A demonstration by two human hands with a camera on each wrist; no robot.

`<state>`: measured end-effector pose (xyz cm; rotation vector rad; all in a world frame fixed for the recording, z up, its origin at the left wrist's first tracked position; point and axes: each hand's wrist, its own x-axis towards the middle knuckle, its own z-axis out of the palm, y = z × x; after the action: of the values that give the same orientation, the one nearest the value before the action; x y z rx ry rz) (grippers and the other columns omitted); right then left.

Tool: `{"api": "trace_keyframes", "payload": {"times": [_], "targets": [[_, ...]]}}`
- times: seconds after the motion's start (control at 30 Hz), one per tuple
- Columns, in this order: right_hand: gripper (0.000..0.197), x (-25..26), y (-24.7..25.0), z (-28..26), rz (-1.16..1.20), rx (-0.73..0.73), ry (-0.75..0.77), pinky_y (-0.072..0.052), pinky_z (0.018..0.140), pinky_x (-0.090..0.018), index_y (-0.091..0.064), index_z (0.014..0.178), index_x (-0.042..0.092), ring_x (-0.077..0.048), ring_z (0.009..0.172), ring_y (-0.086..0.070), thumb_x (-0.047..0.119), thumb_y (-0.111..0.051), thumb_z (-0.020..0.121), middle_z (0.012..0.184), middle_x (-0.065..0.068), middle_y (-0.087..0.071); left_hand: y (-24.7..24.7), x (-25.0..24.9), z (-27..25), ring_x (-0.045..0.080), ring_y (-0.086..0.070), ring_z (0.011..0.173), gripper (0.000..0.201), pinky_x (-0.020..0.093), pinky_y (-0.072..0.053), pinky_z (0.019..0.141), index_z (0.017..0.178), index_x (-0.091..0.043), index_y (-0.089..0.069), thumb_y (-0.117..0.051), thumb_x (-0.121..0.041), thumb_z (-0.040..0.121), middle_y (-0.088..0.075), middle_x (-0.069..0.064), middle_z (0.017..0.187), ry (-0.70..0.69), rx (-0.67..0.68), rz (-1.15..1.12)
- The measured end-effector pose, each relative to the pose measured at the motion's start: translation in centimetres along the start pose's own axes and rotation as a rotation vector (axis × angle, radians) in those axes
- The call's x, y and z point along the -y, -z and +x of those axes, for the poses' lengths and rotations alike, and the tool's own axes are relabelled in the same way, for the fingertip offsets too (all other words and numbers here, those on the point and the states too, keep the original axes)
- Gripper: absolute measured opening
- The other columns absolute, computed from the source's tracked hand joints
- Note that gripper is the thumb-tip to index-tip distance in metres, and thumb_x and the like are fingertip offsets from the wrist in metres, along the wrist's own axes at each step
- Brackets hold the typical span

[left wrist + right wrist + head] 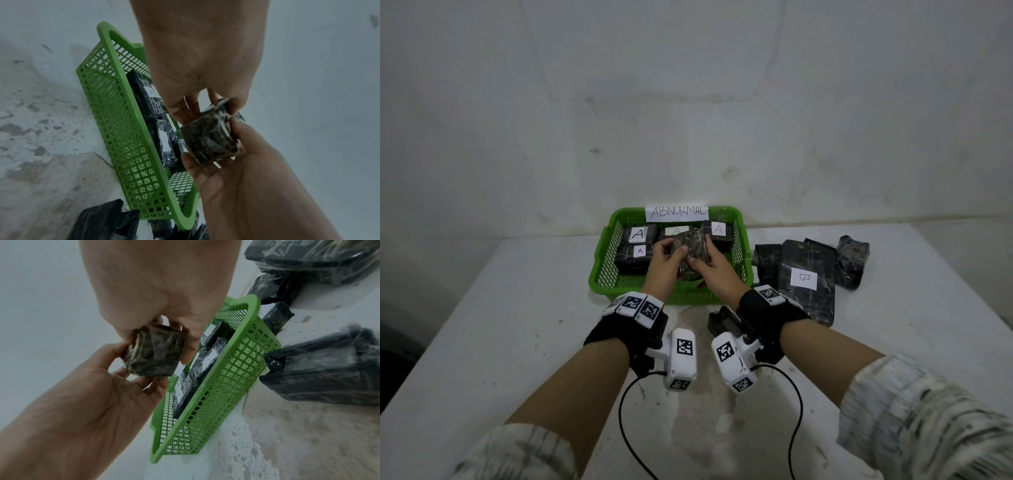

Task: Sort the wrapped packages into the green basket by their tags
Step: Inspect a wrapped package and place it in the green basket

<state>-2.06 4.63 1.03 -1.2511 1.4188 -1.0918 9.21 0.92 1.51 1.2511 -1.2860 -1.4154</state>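
A small dark wrapped package (690, 251) hangs just above the green basket (741, 253), and both hands hold it. My left hand (671, 251) pinches its left side and my right hand (703, 257) grips its right side. No tag shows on it in the head view. In the left wrist view, the left hand (205, 104) holds the package (211, 138) from above and the right hand (236, 170) cups it from below. In the right wrist view, the right hand (164, 331) and left hand (102, 386) clasp the package (154, 352) beside the basket (226, 378).
The basket carries a paper label reading ABNORMAL (677, 212) and holds several dark packages tagged A (638, 234). To its right on the white table lie a large package tagged B (804, 279) and other dark packages (852, 262). A wall stands close behind.
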Motion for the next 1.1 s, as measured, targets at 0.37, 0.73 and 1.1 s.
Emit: {"api": "trace_keyframes", "payload": {"times": [0.37,0.73,1.1], "targets": [[0.062,-0.1,0.2,0.3,0.206,-0.057,-0.034,-0.03,0.115,-0.047,-0.022,0.152,0.022,-0.024,0.139,-0.035,0.049,-0.038,0.098,0.153,-0.004,-0.033,0.3,-0.3,-0.3,0.024,-0.058,0.104,0.04,0.031,-0.048,0.087,0.137,-0.008,-0.04,-0.043,-0.004,0.096,-0.055,0.017,0.129,0.047,0.082,-0.058],[0.044,0.7,1.1,0.6,0.339,-0.063,-0.104,-0.052,0.073,-0.03,-0.041,0.13,0.016,-0.018,0.096,-0.058,0.026,-0.061,0.092,0.112,-0.004,-0.054,1.1,0.1,-0.3,0.026,-0.059,0.09,0.032,0.039,-0.054,0.071,0.104,-0.021,-0.046,-0.053,0.006,0.088,-0.059,0.012,0.098,-0.027,0.049,-0.067],[0.052,0.4,-0.9,1.0,0.017,-0.181,0.008,-0.047,0.097,-0.04,-0.039,0.136,0.011,-0.022,0.116,-0.054,0.047,-0.037,0.099,0.13,-0.008,-0.054,0.0,-0.1,-0.1,0.029,-0.054,0.114,0.04,0.034,-0.053,0.074,0.13,-0.011,-0.043,-0.033,-0.036,0.101,-0.054,0.014,0.124,0.066,0.064,-0.147]]}}
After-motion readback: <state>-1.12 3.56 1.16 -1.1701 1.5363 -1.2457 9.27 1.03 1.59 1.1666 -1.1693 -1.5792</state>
